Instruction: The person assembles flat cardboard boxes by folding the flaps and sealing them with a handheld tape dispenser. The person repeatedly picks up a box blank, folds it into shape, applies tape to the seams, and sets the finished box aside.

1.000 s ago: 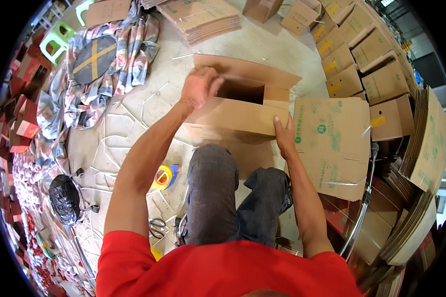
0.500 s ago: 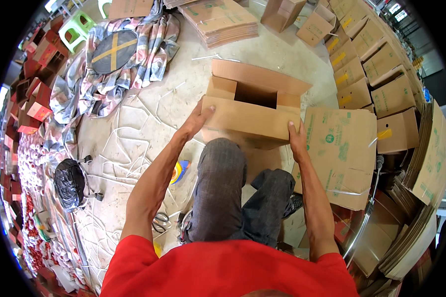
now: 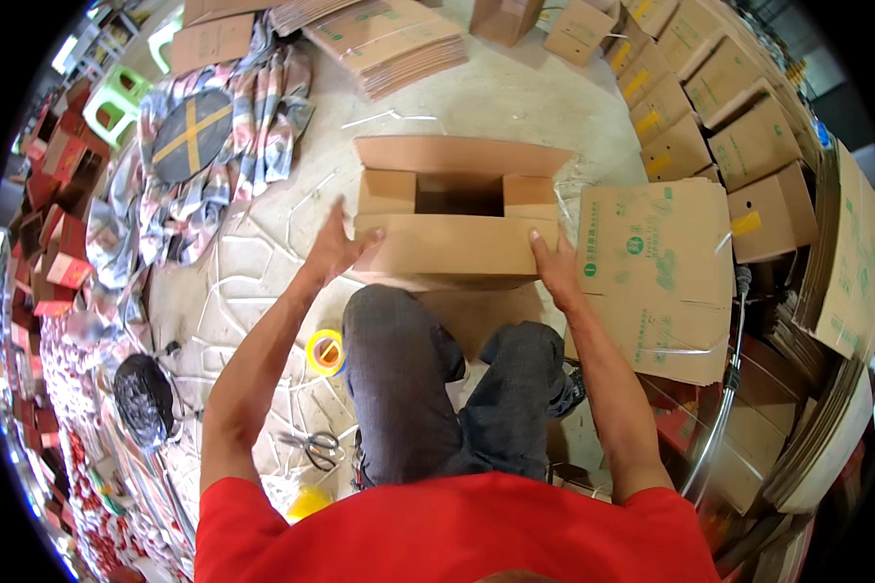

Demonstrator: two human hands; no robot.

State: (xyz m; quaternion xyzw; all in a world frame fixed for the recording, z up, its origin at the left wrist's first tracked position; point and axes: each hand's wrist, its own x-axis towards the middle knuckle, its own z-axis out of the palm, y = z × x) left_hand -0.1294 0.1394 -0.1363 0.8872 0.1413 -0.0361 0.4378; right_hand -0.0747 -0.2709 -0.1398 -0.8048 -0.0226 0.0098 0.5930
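Note:
A brown cardboard box (image 3: 447, 244) sits in front of my knees, its top flaps raised or folded and a dark opening showing. At its left front corner, my left hand (image 3: 336, 245) has its fingers spread away from the side, the thumb tip by the flap's edge. My right hand (image 3: 557, 272) grips the right front corner, thumb on the front flap and the fingers partly hidden along the side. A flattened carton (image 3: 656, 282) with green print lies just right of that hand.
Scissors (image 3: 313, 448) and a yellow-blue tape roll (image 3: 325, 352) lie left of my legs among white straps (image 3: 228, 316). Flattened cartons (image 3: 389, 44) are stacked ahead. Standing boxes (image 3: 739, 151) line the right; a metal pole (image 3: 715, 437) leans there. Cloth (image 3: 272, 117) covers floor at far left.
The box has come down and levelled out, its front turned squarely toward me. My left hand's fingers have opened away from its side. The view has shifted, and the tape roll shows more fully.

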